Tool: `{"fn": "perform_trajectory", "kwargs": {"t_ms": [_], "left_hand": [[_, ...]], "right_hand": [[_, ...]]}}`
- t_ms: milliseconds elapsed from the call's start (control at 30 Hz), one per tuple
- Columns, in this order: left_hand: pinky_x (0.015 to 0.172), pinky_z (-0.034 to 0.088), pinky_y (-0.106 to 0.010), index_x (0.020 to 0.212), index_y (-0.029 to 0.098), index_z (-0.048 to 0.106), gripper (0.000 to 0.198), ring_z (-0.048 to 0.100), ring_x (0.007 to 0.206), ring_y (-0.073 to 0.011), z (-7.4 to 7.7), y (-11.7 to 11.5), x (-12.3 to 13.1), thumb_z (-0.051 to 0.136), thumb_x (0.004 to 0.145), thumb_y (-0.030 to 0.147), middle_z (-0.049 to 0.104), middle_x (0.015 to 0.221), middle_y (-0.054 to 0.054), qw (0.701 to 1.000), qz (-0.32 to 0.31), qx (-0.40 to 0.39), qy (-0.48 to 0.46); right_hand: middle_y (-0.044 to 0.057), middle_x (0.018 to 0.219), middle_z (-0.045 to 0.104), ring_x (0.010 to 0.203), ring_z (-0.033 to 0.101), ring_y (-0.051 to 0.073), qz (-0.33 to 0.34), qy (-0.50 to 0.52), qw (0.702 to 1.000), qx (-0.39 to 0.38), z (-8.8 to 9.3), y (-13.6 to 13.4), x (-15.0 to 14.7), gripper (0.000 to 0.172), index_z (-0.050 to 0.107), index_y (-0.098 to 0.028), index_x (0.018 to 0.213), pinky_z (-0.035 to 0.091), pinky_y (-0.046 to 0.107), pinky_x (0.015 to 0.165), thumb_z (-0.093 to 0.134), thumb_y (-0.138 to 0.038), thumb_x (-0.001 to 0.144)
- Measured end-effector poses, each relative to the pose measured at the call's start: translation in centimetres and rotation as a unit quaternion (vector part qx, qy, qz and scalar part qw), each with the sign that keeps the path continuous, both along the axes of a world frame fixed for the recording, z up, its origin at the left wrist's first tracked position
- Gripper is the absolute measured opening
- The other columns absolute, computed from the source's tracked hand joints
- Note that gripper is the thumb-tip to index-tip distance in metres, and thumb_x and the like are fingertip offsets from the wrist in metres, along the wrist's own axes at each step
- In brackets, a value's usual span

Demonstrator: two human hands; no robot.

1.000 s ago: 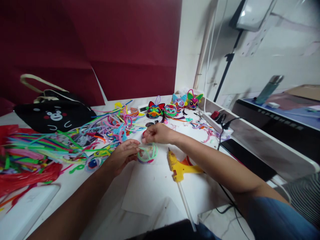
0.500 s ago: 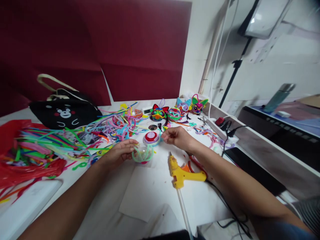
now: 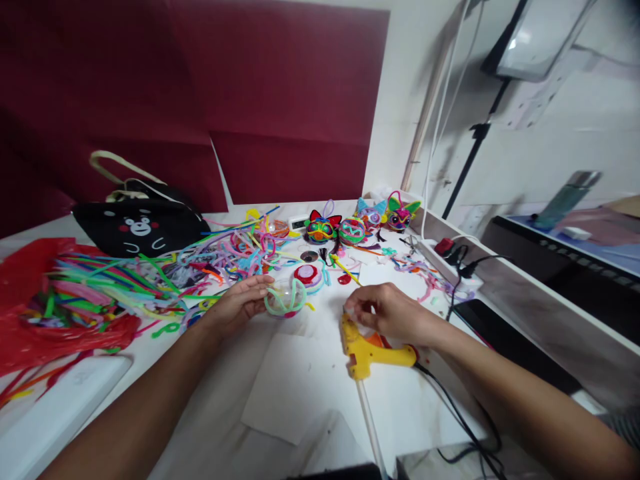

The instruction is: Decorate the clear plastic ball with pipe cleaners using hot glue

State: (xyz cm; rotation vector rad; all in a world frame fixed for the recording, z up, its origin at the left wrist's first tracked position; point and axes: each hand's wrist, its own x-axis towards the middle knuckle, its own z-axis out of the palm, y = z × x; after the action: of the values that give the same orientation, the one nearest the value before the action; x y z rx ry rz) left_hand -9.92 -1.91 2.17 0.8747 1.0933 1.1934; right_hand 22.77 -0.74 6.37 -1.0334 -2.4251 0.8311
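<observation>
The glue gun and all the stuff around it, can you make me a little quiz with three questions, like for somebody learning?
1. True or false: the left hand holds the clear shell with green strips on it.

2. Which of these is nearest the right hand?
A) the bottle
B) the glue gun
C) the lamp

3. Fill the gap: the big sheet behind the black bag is dark ____.

Key:
1. True.
2. B.
3. Red.
</observation>
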Motion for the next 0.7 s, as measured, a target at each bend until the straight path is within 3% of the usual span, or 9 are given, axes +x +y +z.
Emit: {"fn": "perform_trajectory", "kwargs": {"t_ms": [167,333,467,700], "left_hand": [[0.064,0.056,-0.024,0.094,0.016,0.068,0.028,0.068,0.069,-0.0143,0.1,0.2,0.2,0.075,0.068,0.011,0.071,0.081,-0.003,0.999,0.034,0.004,-0.015],[0.064,0.056,-0.023,0.093,0.017,0.069,0.025,0.069,0.071,-0.0146,0.2,0.2,0.3,0.073,0.069,0.009,0.072,0.083,-0.004,0.998,0.049,0.007,-0.031],[0.063,0.056,-0.022,0.093,0.016,0.069,0.026,0.069,0.071,-0.0145,0.2,0.2,0.3,0.073,0.069,0.008,0.072,0.083,-0.004,0.998,0.049,0.006,-0.032],[0.065,0.056,-0.025,0.094,0.016,0.068,0.029,0.068,0.069,-0.0151,0.1,0.0,0.5,0.075,0.067,0.012,0.071,0.081,-0.004,0.999,0.045,0.011,-0.001]], "right_hand": [[0.006,0.099,0.07,0.085,0.065,0.019,-0.008,-0.09,0.994,0.058,-0.2,-2.5,2.4,0.03,0.068,-0.02,0.106,0.048,0.028,0.075,0.06,-0.016,0.078],[0.011,0.114,0.065,0.106,0.061,0.024,-0.003,-0.13,0.989,0.063,-0.5,-3.9,3.7,0.033,0.064,-0.02,0.115,0.049,0.035,0.092,0.061,-0.022,0.082],[0.012,0.122,0.062,0.114,0.057,0.027,0.023,-0.189,0.978,0.086,-0.9,-4.6,3.7,0.042,0.063,-0.019,0.118,0.046,0.041,0.099,0.063,-0.017,0.076],[0.016,0.128,0.059,0.12,0.053,0.033,0.003,-0.281,0.951,0.133,-2.8,-5.3,2.5,0.047,0.063,-0.014,0.121,0.04,0.048,0.104,0.059,-0.012,0.075]]}}
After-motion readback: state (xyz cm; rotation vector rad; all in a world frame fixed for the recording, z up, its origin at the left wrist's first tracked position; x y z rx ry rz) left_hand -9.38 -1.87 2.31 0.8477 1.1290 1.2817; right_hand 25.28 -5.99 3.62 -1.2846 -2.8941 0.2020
